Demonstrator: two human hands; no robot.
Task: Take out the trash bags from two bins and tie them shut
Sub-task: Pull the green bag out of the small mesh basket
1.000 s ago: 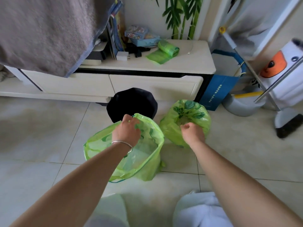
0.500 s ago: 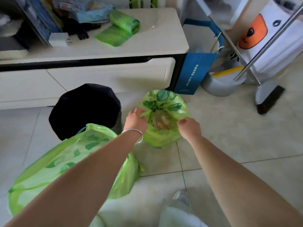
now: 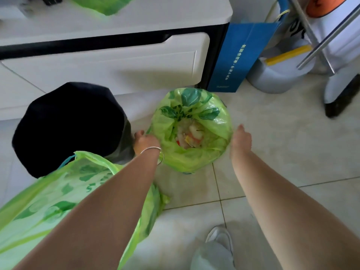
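A bin lined with a green leaf-printed trash bag (image 3: 194, 160) stands on the tiled floor, with food scraps (image 3: 190, 136) showing in its open mouth. My left hand (image 3: 145, 142), a silver bangle on its wrist, grips the bag's left rim with curled fingers. My right hand (image 3: 240, 141) lies against the right rim with its fingers straight. To the left stands a black bin (image 3: 68, 123) with no liner. A second green bag (image 3: 48, 201) lies slumped on the floor at lower left, its mouth open, partly hidden by my left forearm.
A white drawer cabinet (image 3: 116, 63) runs behind the bins, with a green roll of bags (image 3: 103, 4) on top. A blue paper bag (image 3: 239, 57), a grey bucket (image 3: 276, 76) and a metal pole (image 3: 321, 41) crowd the right. My shoe (image 3: 220, 236) is at the bottom.
My left hand let go of the first bag, which now lies on the floor. Both hands went to the second bin's bag and have spread to its left and right rim. The view has tilted down and closer.
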